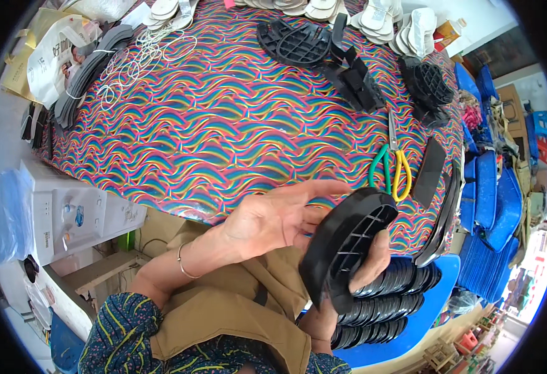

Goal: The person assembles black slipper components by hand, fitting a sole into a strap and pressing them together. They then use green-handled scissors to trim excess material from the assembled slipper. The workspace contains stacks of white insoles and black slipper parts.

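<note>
A curved black plastic shoe sole (342, 243), with a ribbed grid on its hollow side, stands tilted in front of me over the table's near edge. My right hand (372, 265) grips it from the right and below, its thumb over the rim and the other fingers hidden behind. My left hand (273, 218) is beside the sole's left side, palm showing and index finger stretched out along its upper end. The other left fingers bend toward the sole's outer wall; whether they touch it I cannot tell.
Scissors (392, 156) with green and yellow handles lie beyond the sole. More black plastic soles (295, 43) sit at the back, near bundles of pale insoles (376, 19). A blue tray (435, 299) with rows of black pieces is at right. White cord (139, 59) lies loose.
</note>
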{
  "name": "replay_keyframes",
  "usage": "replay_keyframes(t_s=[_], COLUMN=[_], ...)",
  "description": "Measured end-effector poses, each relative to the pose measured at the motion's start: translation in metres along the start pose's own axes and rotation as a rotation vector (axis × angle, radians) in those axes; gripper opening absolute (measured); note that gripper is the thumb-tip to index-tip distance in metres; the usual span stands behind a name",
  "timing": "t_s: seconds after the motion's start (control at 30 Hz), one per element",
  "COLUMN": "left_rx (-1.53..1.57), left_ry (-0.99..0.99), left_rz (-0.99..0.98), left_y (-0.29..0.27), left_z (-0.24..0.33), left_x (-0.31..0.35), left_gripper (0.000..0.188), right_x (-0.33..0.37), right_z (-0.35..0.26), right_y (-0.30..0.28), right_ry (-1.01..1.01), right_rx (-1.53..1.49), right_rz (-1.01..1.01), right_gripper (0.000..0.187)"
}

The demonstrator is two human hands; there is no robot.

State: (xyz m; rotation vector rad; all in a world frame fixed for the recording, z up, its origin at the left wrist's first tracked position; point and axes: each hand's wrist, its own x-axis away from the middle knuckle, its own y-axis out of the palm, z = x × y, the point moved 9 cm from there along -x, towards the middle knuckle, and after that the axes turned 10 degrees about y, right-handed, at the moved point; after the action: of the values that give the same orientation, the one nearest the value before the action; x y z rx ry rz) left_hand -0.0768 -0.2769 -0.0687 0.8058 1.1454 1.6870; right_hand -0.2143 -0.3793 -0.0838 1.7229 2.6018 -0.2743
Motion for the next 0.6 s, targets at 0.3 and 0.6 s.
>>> replay_keyframes(t_s=[0.3,0.6], left_rx=[-0.664,-1.23], left_ry=[0.169,0.386], left_rz=[0.102,0.189], left_y=[0.0,0.008], left_z=[0.004,0.015], left_x=[0.013,0.019], left_gripper=[0.055,0.041], right_x=[-0.024,-0.014], right_z=[-0.038,-0.033], right_y=[0.003,0.019], right_ry=[-0.009,0.034], right_rx=[-0.085,-0.203], right_rz=[0.113,0.054], right_gripper=[0.039,0.044])
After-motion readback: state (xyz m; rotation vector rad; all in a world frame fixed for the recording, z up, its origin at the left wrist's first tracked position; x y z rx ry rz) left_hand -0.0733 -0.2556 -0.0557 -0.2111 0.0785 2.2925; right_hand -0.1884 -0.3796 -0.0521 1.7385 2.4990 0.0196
